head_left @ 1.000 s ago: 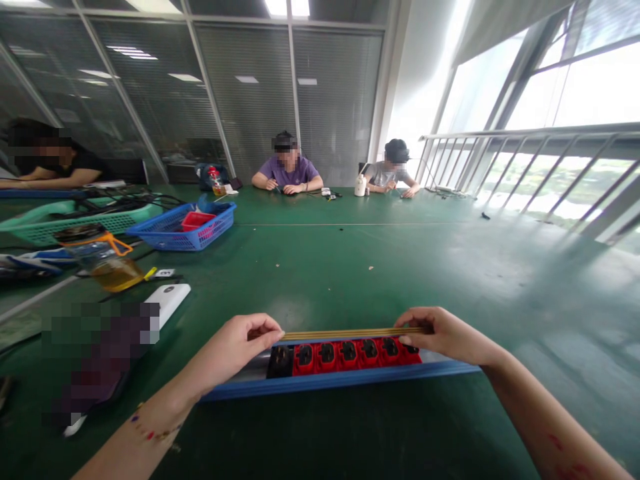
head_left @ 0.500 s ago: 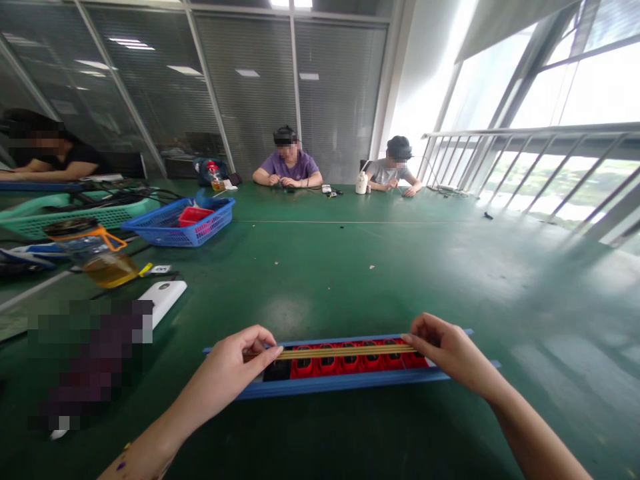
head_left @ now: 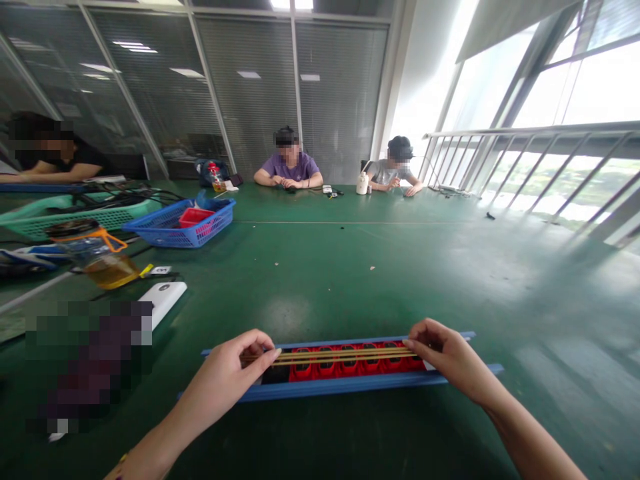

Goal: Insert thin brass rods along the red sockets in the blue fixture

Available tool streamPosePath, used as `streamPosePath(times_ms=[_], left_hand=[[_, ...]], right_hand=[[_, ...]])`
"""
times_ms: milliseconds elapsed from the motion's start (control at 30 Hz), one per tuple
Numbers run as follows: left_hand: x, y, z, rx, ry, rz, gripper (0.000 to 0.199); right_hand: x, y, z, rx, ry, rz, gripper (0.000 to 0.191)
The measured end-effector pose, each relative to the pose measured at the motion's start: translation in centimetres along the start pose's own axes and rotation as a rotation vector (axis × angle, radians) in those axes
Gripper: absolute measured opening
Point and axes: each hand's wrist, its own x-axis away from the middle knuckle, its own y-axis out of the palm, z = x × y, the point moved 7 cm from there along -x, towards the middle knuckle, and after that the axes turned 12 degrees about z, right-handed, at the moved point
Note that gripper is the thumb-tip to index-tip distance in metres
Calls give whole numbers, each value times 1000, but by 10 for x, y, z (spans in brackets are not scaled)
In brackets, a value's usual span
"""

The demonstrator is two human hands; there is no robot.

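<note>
Several thin tan sticks [head_left: 345, 357] stretch sideways between my hands. My left hand [head_left: 243, 363] pinches their left end between thumb and fingers. At the right end, my right hand [head_left: 443, 350] holds them in a similar pinch. Beneath the sticks lies a long blue tray or rail frame [head_left: 360, 386] with raised long edges. Inside it sits a row of red holders [head_left: 325, 371] with dark pieces in them, partly covered by the sticks. A black part [head_left: 274, 375] lies at the row's left end, near my left fingertips.
On the left are a white device [head_left: 167, 298], a jar of amber liquid [head_left: 105, 263], a blue basket [head_left: 185, 230] with a red box, and a green basket [head_left: 100, 217] of cables. People sit across the green table [head_left: 320, 287], a white bottle [head_left: 362, 183] near one.
The sticks have spread slightly apart from one another, with gaps now showing between them. Both hands keep their pinch and have barely moved.
</note>
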Motion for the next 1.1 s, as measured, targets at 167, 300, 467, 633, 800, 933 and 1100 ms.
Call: streamPosePath(times_ms=[167, 300, 467, 633, 800, 933, 1100], left_hand=[[0, -1, 1, 26, 0, -6, 26], [-1, -2, 4, 51, 7, -11, 27], [-2, -1, 4, 114, -17, -54, 29], [-2, 0, 4, 87, -20, -114, 31], [-3, -13, 26, -147, 227, -5, 24], [-3, -14, 40, -282, 338, -62, 26], [-9, -12, 54, -347, 408, -213, 24]], right_hand=[[0, 0, 0, -93, 19, -13, 25], [0, -1, -2, -58, 14, -16, 27], [1, 1, -4, 4, -4, -53, 28], [2, -1, -8, 51, -46, -28, 27], [5, -3, -21, 148, -141, 9, 24], [6, -2, -33, 236, -264, 42, 24], [11, 11, -72, 451, -513, -67, 20]])
